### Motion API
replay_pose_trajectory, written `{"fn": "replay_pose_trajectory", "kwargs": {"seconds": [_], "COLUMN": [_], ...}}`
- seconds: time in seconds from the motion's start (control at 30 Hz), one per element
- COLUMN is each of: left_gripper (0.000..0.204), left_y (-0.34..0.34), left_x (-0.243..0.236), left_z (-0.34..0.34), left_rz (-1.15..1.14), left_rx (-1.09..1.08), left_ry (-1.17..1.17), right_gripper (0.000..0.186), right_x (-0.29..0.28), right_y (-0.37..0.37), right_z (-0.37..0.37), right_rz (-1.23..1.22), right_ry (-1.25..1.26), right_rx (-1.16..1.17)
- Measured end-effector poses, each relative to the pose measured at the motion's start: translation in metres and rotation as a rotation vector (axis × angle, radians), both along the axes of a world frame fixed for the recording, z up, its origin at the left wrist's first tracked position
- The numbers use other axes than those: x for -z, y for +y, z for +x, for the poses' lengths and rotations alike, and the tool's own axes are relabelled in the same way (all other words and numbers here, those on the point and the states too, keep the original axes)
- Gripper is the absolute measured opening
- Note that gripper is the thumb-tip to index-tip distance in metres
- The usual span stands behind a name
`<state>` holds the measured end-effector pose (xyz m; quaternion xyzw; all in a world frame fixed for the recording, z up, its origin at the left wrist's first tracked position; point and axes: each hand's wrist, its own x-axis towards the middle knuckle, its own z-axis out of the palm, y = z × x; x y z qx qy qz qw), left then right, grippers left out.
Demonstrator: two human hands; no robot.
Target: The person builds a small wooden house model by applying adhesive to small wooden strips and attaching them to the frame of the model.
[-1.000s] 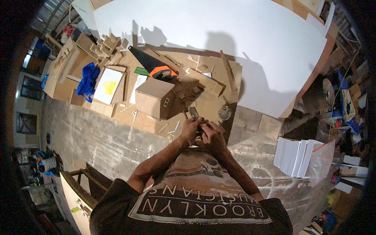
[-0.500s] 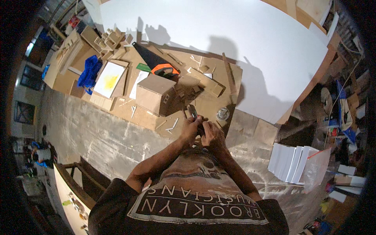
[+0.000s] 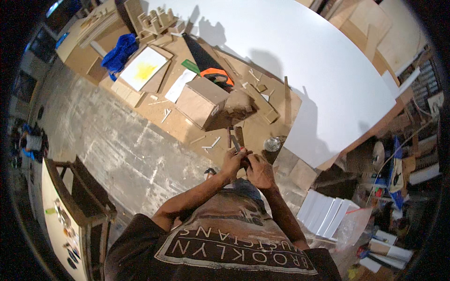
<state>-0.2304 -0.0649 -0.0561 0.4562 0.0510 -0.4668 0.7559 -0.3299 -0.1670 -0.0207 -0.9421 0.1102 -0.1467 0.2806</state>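
Cluttered table (image 3: 258, 132) above a scuffed floor (image 3: 117, 129).
Left to right: blue cloth (image 3: 120, 51), stained sheet (image 3: 143, 70), box (image 3: 199, 97) with saw (image 3: 200, 57) beyond, left hand (image 3: 230, 162) with its grip closed around a dark strip (image 3: 236, 144) at the table's near side, right hand (image 3: 261, 171) against it, its grip's contents hidden, clear container (image 3: 272, 144) just farther right.
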Motion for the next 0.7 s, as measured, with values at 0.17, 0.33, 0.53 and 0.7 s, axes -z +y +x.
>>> {"fn": "replay_pose_trajectory", "kwargs": {"seconds": [0.17, 0.33, 0.53, 0.7], "left_gripper": [0.024, 0.027, 0.025, 0.023], "left_y": [0.004, -0.013, -0.043, -0.044], "left_x": [-0.004, -0.009, 0.0, 0.009], "left_z": [0.003, -0.017, -0.04, -0.042], "left_rz": [0.169, 0.132, 0.187, 0.19], "left_rx": [-0.09, -0.261, -0.39, -0.503], "left_ry": [-0.088, -0.045, -0.136, -0.085], "right_gripper": [0.034, 0.028, 0.025, 0.032], "right_x": [0.011, -0.008, 0.027, 0.041], "right_y": [-0.005, -0.039, -0.072, -0.071], "right_z": [0.022, 0.016, 0.009, 0.014], "right_rz": [-0.077, -0.064, -0.072, 0.309], "right_ry": [0.311, 0.13, 0.176, 0.12], "right_rx": [-0.085, -0.274, -0.433, -0.397]}}
